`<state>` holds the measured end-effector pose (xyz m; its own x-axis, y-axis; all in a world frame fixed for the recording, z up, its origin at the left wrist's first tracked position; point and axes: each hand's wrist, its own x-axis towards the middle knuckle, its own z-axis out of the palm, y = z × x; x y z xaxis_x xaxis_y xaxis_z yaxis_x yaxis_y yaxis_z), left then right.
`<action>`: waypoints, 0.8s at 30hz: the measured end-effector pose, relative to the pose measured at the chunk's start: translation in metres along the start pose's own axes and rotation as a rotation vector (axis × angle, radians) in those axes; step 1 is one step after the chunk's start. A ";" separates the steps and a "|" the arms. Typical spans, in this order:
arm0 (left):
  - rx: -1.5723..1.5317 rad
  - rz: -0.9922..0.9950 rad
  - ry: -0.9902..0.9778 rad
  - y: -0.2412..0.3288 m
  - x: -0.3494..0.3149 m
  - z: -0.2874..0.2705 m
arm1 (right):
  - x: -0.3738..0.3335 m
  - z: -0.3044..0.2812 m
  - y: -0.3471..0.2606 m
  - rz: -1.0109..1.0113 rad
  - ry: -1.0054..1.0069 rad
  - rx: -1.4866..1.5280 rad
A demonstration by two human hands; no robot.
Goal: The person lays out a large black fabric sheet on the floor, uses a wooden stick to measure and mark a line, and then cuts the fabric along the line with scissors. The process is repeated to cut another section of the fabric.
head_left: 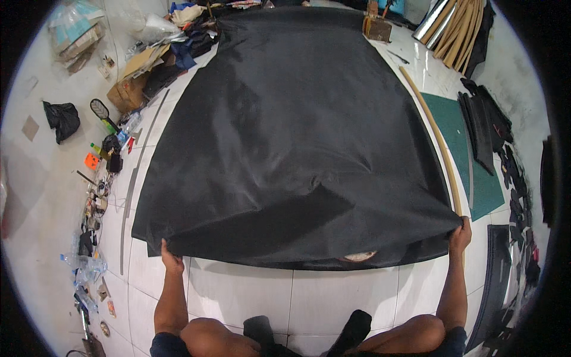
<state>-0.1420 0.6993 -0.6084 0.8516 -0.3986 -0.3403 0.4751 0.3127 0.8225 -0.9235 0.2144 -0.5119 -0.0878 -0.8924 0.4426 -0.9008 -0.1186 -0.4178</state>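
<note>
A large sheet of black fabric (285,119) lies spread over the white tiled floor, with wrinkles and a raised fold near its front. My left hand (172,258) grips the sheet's near left corner, thumb on top. At the near right corner, my right hand (460,235) is closed on the sheet's edge and lifts it a little. Another black layer (410,262) shows beneath the front edge. Between the two layers peeks part of a pale round object (360,256), mostly covered. The fingers under the fabric are hidden on both hands.
A long wooden stick (437,134) lies along the right side, beside a green mat (449,128) with black pieces on it. At left are a long grey strip (137,178), plastic bottles (89,265) and clutter. Brown rolls (461,33) lean at the far right.
</note>
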 end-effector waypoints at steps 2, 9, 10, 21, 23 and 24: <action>-0.003 0.095 0.262 -0.001 0.012 -0.016 | -0.001 -0.003 -0.016 -0.040 0.047 0.115; 0.291 0.433 0.422 0.015 -0.047 -0.001 | 0.018 -0.046 0.028 -0.090 0.239 0.183; 0.258 0.434 0.408 0.027 -0.062 0.009 | 0.021 -0.051 0.049 -0.105 0.277 0.164; -0.072 0.380 0.320 0.065 -0.107 -0.045 | -0.002 -0.064 0.086 -0.053 0.199 0.050; 0.001 0.389 0.428 0.077 -0.084 -0.051 | -0.007 -0.071 0.075 -0.131 0.138 0.054; 0.034 0.395 0.482 0.082 -0.073 -0.056 | -0.012 -0.075 0.065 -0.120 0.082 0.064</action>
<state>-0.1526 0.8021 -0.5418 0.9695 0.1777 -0.1688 0.1036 0.3268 0.9394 -1.0129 0.2496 -0.4848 -0.0175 -0.8320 0.5545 -0.8782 -0.2524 -0.4063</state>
